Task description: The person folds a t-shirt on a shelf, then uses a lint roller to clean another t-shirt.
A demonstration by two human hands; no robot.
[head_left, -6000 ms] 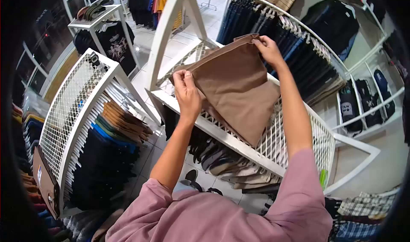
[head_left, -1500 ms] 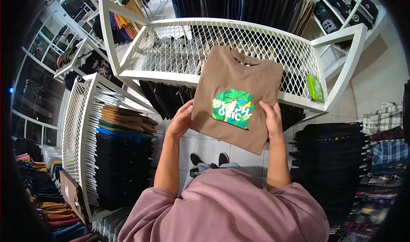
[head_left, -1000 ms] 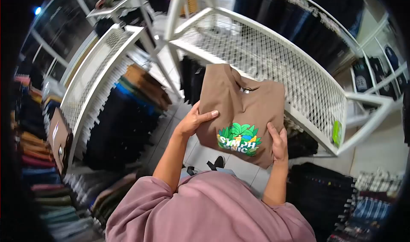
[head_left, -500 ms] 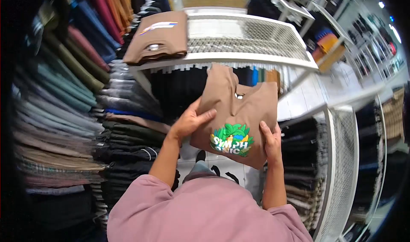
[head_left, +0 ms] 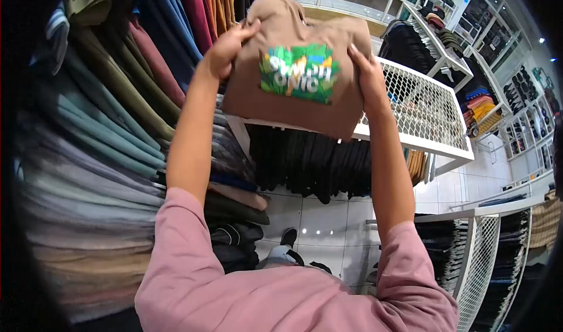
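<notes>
A folded brown T-shirt [head_left: 281, 110] with a green leafy print and white lettering is held out in front of me, over the left part of a white mesh-topped rack [head_left: 425, 100]. My left hand [head_left: 227, 49] grips its left side, thumb on the front. On the right side my right hand [head_left: 367, 77] holds the opposite edge, fingers partly behind the cloth. The shirt is slightly tilted and blurred by motion. It covers that end of the rack top, so whatever lies there is hidden.
Trousers in many colours [head_left: 111, 118] hang close on my left. Dark garments [head_left: 314, 162] hang beneath the rack. Another white rack [head_left: 484, 244] with dark clothes stands at the lower right. White floor tiles [head_left: 328, 215] show between, with my shoe [head_left: 288, 236] on them.
Both hands have carried the brown T-shirt forward and up, from in front of the rack to over its top. The folded brown shirt seen on the rack's left end is now hidden.
</notes>
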